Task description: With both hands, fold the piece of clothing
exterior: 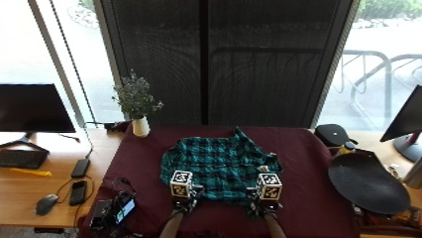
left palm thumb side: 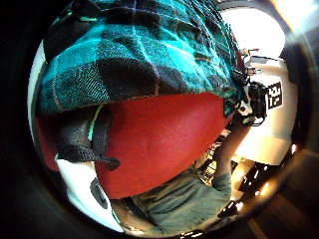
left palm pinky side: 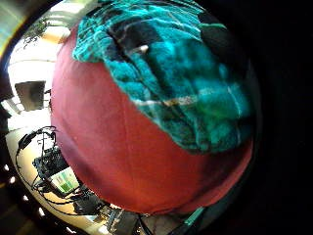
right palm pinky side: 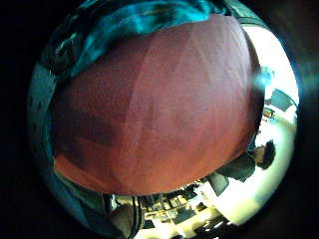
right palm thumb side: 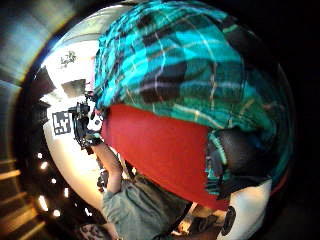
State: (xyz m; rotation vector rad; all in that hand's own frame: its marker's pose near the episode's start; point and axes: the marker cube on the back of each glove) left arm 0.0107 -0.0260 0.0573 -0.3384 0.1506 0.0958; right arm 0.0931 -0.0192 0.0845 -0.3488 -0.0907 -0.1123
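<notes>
Both grips pinch shirt near hem | tablecloth bare all round

No text, label, brand or number can be read in any view. The small device at the bench's near left corner shows a lit screen, but whatever stands on it is too small to make out.

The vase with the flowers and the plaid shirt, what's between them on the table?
Only bare maroon tablecloth lies between the vase and the shirt, per the outside view.
</notes>
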